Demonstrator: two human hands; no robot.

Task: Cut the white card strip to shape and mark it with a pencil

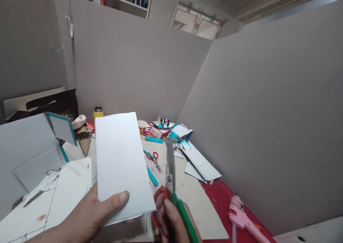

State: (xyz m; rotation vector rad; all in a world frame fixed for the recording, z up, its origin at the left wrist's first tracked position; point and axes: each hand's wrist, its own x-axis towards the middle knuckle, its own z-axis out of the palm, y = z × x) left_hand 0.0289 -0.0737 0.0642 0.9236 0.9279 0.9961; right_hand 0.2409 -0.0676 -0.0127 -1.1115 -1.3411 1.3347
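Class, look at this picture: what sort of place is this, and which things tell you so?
Probably a craft workspace: the right hand holds red-and-green-handled scissors, cardboard scraps lie about, and there is a pink glue gun off to the right.

Left hand (92, 207): holds a white card (120, 157) up before me, thumb pressed flat on its lower face.
Right hand (175, 218): grips scissors (170, 168) with red and green handles, blades together and pointing up, just beside the card.
Board (193, 200): a red-handled pair (153, 158) lies here near teal strips (152, 175).
Red cloth (218, 198): a pink glue gun (243, 218) rests at right.
Back: yellow bottle (98, 113), paper cup (142, 126).
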